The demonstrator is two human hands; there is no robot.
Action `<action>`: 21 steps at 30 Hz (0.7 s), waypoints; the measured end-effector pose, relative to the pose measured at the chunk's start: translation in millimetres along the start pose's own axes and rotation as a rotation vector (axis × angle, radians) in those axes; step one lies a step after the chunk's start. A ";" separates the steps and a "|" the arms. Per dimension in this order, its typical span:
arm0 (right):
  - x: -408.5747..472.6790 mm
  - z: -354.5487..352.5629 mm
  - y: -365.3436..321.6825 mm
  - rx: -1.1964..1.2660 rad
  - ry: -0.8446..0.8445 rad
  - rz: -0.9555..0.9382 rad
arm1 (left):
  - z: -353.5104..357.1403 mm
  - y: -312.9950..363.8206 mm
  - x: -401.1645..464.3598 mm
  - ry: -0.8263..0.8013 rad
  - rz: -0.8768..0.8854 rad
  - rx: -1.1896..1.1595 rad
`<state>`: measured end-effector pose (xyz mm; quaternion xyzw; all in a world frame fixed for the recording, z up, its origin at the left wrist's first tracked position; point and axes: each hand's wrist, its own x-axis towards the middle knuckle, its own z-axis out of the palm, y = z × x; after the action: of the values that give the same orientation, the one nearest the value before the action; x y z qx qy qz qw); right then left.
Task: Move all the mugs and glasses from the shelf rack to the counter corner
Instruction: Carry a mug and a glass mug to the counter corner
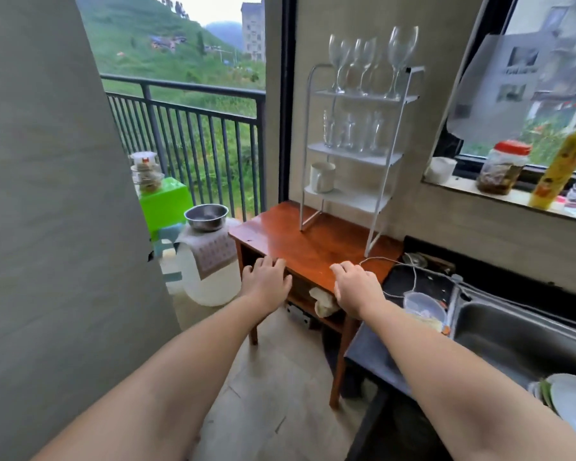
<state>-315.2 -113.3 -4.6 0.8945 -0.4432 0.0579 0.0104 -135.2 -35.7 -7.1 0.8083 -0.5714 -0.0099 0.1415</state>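
Note:
A white three-tier shelf rack [384,159] stands at the back of a brown wooden table [300,242]. Three wine glasses [369,61] stand on its top tier. Several clear tumblers [353,133] fill the middle tier. A white mug [322,177] sits on the left of the bottom tier. My left hand [266,281] and my right hand [356,286] hover palm down over the table's front edge, fingers relaxed, holding nothing. Both are well below and in front of the rack.
A steel sink [519,337] and dark counter [423,284] with a white cable lie to the right. A jar [502,168] and yellow bottle [559,164] stand on the window sill. A steel bowl [206,217] tops a white jug left of the table. A grey wall is at left.

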 end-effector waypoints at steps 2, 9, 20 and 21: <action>34.0 -3.5 4.8 -0.010 0.040 0.031 | -2.7 -5.9 40.1 0.017 0.051 -0.006; 130.0 2.2 34.1 -0.042 0.048 0.118 | 13.4 -1.4 157.4 0.007 0.188 -0.024; 307.0 -37.5 98.0 0.222 0.355 0.283 | 30.1 21.0 344.5 -0.035 0.168 -0.151; 318.4 -43.8 101.0 0.289 0.426 0.319 | 30.4 22.5 359.4 -0.061 0.140 -0.189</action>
<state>-208.4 -423.6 71.6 0.7735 -0.5531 0.3077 -0.0332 -36.7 -382.2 21.5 0.7487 -0.6271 -0.0785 0.1998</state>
